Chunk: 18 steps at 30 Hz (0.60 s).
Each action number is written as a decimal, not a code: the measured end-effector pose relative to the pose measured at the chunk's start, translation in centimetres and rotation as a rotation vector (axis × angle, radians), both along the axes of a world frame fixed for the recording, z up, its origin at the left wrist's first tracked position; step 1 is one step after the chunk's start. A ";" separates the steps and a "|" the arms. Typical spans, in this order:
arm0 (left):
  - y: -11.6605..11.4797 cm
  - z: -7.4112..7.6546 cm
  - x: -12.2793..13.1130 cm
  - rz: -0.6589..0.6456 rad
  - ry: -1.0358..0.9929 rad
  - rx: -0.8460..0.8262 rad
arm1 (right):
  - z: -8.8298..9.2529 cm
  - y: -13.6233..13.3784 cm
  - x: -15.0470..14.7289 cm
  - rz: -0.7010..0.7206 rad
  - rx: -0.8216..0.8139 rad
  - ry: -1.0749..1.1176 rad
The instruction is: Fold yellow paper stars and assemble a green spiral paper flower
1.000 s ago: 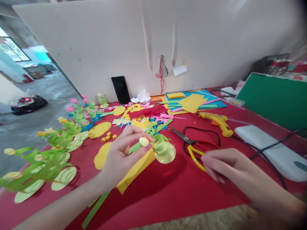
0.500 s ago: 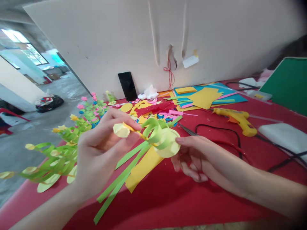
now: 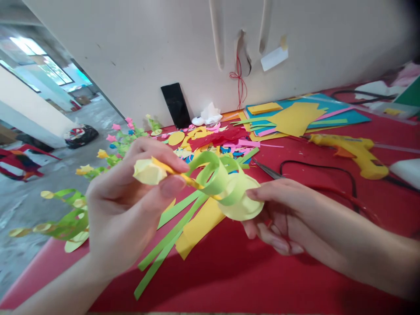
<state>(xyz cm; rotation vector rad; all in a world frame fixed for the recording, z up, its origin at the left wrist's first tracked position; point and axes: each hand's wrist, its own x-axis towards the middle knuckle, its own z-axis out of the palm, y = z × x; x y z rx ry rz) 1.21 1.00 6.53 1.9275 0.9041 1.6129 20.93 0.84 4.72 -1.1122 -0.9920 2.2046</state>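
Between thumb and forefinger my left hand [image 3: 131,201] pinches the yellow stem of a paper flower [image 3: 149,171], just beside its pale yellow head. Curled light green strips [image 3: 211,175] wind around the stem's other end, by a pale round paper base [image 3: 244,203]. My right hand [image 3: 278,210] grips that base at its right edge, thumb on top, with the other fingers curled below. Under the hands, long green strips [image 3: 169,245] and a yellow paper piece [image 3: 200,227] lie on the red table [image 3: 229,275].
Finished paper plants [image 3: 68,214] stand at the left. Behind the hands are colored scraps [image 3: 213,139], a black phone [image 3: 176,105] and stacked paper sheets [image 3: 295,118]. Scissors [image 3: 267,168], a yellow glue gun [image 3: 354,153] and black cables lie to the right.
The flower and both hands appear larger and nearer, with the base and my right hand further right in view. The view has shifted, and the grips look the same.
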 end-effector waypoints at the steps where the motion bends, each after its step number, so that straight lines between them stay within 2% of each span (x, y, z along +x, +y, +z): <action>1: 0.0 0.0 0.0 -0.002 -0.007 -0.003 | 0.0 0.0 0.0 0.004 -0.015 -0.007; 11: 0.1 0.1 0.5 0.012 -0.044 -0.025 | 0.0 0.0 0.3 0.026 -0.051 0.009; 18: 0.4 -0.4 0.1 -0.042 -0.023 0.054 | 0.2 0.1 0.0 0.011 -0.085 0.027</action>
